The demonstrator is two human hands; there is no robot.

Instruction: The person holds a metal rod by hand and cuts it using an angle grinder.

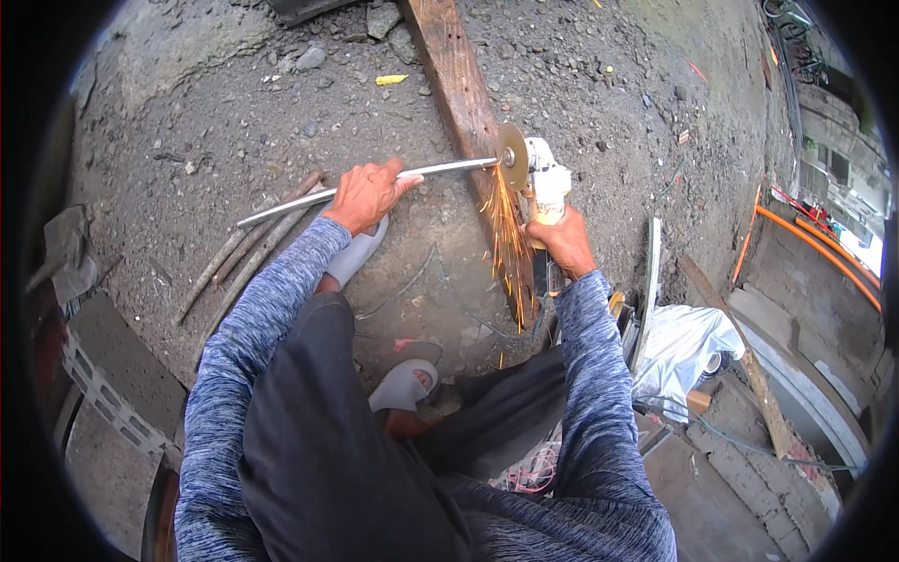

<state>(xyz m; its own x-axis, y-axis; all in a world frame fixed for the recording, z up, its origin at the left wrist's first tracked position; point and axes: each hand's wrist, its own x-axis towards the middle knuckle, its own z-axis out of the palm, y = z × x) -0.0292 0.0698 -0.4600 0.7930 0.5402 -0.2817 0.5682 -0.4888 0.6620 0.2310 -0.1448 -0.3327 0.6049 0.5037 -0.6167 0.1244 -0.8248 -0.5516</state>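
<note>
My left hand grips a thin shiny metal rod that lies across a long wooden plank on the gravel ground. My right hand holds a white angle grinder by its body. Its round disc touches the rod's right end over the plank, and orange sparks spray down toward me. My left foot in a white sandal stands just under the rod, below my left hand. The other sandalled foot is nearer to me.
Several rusty bars lie on the ground left of my left hand. A white plastic bag and a pale strip lie at right. Orange hoses run along a concrete edge far right. Concrete blocks sit at lower left.
</note>
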